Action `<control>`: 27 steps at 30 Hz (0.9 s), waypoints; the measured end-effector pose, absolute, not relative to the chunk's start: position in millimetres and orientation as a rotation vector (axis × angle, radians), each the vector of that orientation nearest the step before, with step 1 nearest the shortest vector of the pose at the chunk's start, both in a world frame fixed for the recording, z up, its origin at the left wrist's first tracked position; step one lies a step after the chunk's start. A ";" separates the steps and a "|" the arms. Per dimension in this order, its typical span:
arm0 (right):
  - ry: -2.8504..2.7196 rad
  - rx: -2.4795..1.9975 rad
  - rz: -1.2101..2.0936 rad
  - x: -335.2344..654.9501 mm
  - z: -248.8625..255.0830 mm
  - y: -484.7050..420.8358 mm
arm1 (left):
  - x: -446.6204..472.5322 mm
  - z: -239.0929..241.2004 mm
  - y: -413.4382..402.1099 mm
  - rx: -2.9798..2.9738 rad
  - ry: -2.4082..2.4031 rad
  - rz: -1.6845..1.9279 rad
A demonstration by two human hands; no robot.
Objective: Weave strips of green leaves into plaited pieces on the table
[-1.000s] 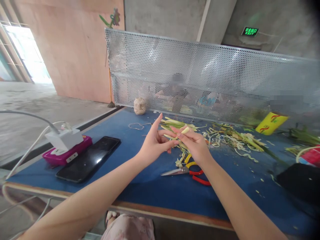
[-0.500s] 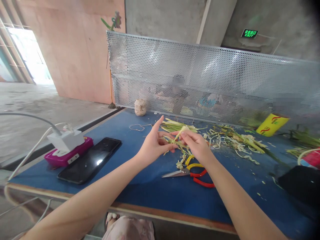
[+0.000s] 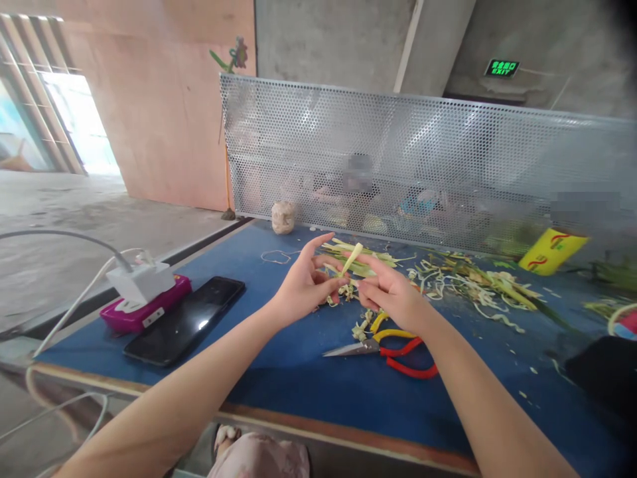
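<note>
Head view: the left grip [image 3: 306,282] is clamping one pale strip [image 3: 353,257] low down, its upper end poking up between the two hands. The right grip [image 3: 393,299] is crowding alongside, though whether it's pinching anything I can't tell. Finger-shaping seems to be under way; the next move is probably calling for a steady left pinch. Nearer than the grips, one pair of scissors [image 3: 369,346] is lying; leftward, one phone [image 3: 186,322] is resting.

A pale green strip [image 3: 353,257] is pinched by the left hand [image 3: 304,282] near frame centre; the right hand [image 3: 395,295] is positioned beside it. Scissors [image 3: 369,346] are laid at lower centre.
</note>
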State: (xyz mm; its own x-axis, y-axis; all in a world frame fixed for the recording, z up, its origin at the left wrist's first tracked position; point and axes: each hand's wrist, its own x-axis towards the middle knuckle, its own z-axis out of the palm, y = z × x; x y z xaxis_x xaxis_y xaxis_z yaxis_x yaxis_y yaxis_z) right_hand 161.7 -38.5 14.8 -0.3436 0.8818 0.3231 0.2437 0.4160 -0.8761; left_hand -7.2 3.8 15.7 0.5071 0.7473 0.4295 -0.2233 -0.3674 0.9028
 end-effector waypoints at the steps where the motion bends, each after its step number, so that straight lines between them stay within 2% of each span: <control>1: -1.832 -0.962 0.945 162.5 14.6 -38.7 | -7.4 15.9 4.4 1.640 0.455 1.092; 6: -1.894 -1.043 0.869 164.9 12.1 -35.9 | -8.7 13.6 5.8 1.677 0.514 1.042; 10: -1.849 -1.107 0.459 166.6 14.8 -31.9 | -9.1 10.0 5.4 1.792 0.531 1.009; 12: -1.808 -1.078 0.363 165.7 16.6 -31.4 | -8.4 8.8 4.6 1.812 0.511 1.025; 21: -1.621 -1.001 0.485 153.7 18.8 -39.3 | -6.3 13.4 3.3 1.627 0.416 1.045; 27: -1.562 -1.004 0.436 147.7 19.3 -45.4 | -6.4 12.5 3.8 1.637 0.375 0.970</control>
